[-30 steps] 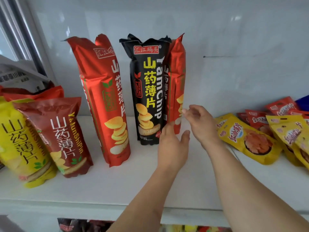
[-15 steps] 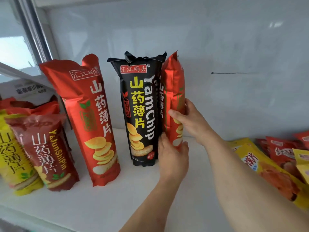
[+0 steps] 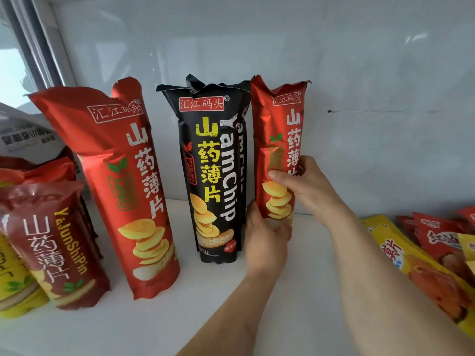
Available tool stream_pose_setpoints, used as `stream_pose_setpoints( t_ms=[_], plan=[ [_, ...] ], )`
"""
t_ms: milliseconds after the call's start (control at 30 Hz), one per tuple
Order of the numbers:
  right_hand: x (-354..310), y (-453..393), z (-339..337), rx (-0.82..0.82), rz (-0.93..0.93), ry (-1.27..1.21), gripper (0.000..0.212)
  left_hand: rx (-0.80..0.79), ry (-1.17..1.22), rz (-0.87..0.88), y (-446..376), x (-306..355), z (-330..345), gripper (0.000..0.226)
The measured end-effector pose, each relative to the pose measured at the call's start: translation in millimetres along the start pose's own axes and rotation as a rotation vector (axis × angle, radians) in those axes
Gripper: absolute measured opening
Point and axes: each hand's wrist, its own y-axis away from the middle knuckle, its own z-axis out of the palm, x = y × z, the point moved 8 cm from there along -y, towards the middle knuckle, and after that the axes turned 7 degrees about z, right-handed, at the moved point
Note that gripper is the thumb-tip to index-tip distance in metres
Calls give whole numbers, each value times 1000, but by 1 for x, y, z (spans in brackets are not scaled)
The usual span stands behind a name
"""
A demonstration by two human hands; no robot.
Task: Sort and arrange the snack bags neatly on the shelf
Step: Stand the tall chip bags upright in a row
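Note:
A tall red yam chip bag (image 3: pixel 279 129) stands upright on the white shelf (image 3: pixel 180 317), right of a black yam chip bag (image 3: pixel 213 165). My right hand (image 3: pixel 305 186) wraps its middle from the right. My left hand (image 3: pixel 264 235) holds its bottom end from the front. Its printed front faces me. Another tall red bag (image 3: pixel 123 181) leans left of the black one. A dark red bag (image 3: pixel 51 242) and a yellow bag (image 3: pixel 12 283) stand at the far left.
Flat yellow and red snack packets (image 3: pixel 437 253) lie in a pile at the right end of the shelf. The white back wall (image 3: pixel 359 73) runs close behind the bags. A window frame (image 3: pixel 38 42) rises at the upper left.
The red bag on the right has turned from edge-on to face me and now stands apart from the black bag. Both hands have closed on it. The camera has moved closer.

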Motion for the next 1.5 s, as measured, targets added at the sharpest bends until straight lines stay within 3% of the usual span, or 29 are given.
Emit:
stream_pose_setpoints(
  t_ms=[67, 200, 333, 400, 633, 800, 867, 933, 1067, 1167, 1233, 1500],
  plan=[
    [3, 0, -2, 6, 2, -13, 84, -20, 40, -15, -6, -7, 4, 83],
    [6, 1, -7, 64, -5, -19, 90, -57, 73, -65, -12, -24, 11, 89],
    [2, 1, -5, 113, -41, 27, 64, -92, 78, -86, -15, -33, 19, 81],
    [4, -1, -6, 173, -47, 30, 61, -103, 65, -86, -16, -34, 19, 81],
    [16, 2, -8, 326, 1, 156, 97, -120, -26, -98, -12, -31, 15, 55],
    [33, 19, -5, 304, 70, 199, 108, -163, -213, -57, 3, -21, 3, 39],
    [41, 34, -3, 307, 79, 248, 95, -210, -336, 32, 13, -12, -6, 31],
    [46, 51, 1, 325, 46, 339, 68, -214, -430, 149, 25, 0, -18, 26],
    [50, 91, 17, 309, 11, 483, 36, -159, -605, 308, 52, 22, -55, 31],
    [42, 120, 31, 292, -31, 583, 30, -50, -706, 483, 68, 33, -87, 18],
    [35, 134, 43, 295, -66, 607, 26, 21, -787, 586, 78, 30, -109, 22],
    [4, 183, 131, 217, -113, 508, 26, 159, -678, 715, 90, 23, -209, 16]
  ],
)
